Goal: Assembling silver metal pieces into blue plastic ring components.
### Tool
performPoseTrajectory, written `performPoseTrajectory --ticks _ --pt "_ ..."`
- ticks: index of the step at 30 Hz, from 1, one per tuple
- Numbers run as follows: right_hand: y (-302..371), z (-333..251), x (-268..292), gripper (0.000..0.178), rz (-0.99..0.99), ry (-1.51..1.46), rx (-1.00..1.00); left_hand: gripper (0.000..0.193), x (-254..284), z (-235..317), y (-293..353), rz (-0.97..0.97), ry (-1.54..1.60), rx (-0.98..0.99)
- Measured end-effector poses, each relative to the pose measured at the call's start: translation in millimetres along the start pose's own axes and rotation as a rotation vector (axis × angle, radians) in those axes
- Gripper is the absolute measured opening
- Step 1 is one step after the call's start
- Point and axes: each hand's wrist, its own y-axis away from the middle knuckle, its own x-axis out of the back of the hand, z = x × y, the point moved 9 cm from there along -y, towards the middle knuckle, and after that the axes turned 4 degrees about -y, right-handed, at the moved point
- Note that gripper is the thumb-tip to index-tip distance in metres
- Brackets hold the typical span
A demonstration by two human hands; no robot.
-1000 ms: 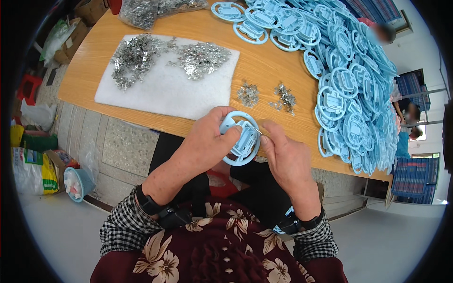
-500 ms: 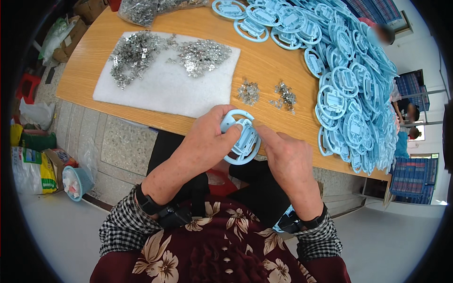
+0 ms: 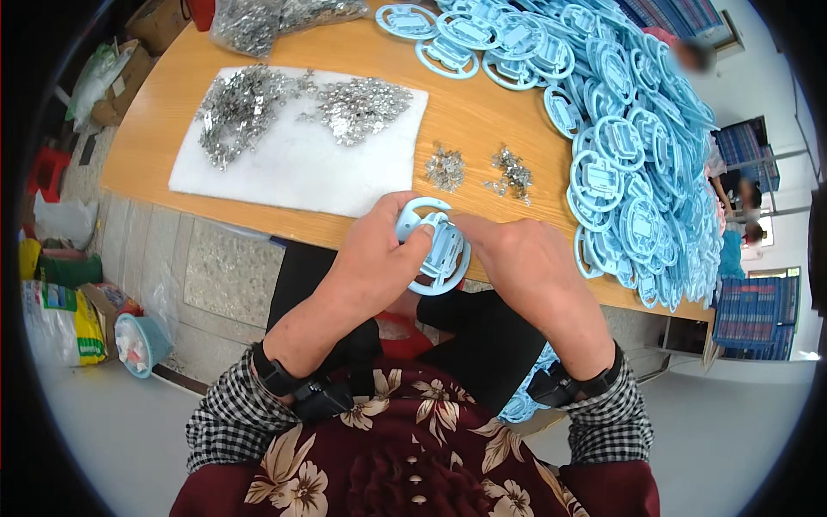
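Observation:
My left hand [image 3: 370, 250] grips a light blue round plastic part [image 3: 444, 280] by its left side, thumb laid across its face. The part is a ring with a raised, box-like frame inside, held tilted in front of the table's near edge. At its upper right rim, the closed fingers of my right hand [image 3: 525, 258] touch the ring. Whatever those fingertips hold, if anything, is hidden. Beyond my hands lie two small heaps of tiny metal pieces, a silvery heap [image 3: 445, 168] and a darker heap [image 3: 514, 177].
A white padded sheet [image 3: 284, 185] bears two larger piles of metal clips, with bagged metal pieces [image 3: 245, 26] behind it. Many similar blue parts [image 3: 642, 224] are heaped along the table's right side. A blue basket [image 3: 155, 345] stands on the floor at left.
My right hand has turned, its wrist swinging outward and its back rising, while its fingertips stay at the ring's upper right rim. My left hand still holds the part, and the view has shifted slightly.

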Motion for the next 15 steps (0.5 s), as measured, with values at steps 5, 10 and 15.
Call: performPoseTrajectory --ticks 5,10,15 --pt "4 -1 -2 0.031 -0.049 0.074 -0.058 0.041 -1 -1 -2 -0.001 0.008 -0.027" --pt "2 -18 -4 0.032 -0.078 0.243 -0.031 0.042 3 -3 -1 0.043 0.066 -0.018" --pt "17 6 -7 0.021 0.136 0.114 0.112 0.040 1 -1 1 -0.049 0.194 0.057"
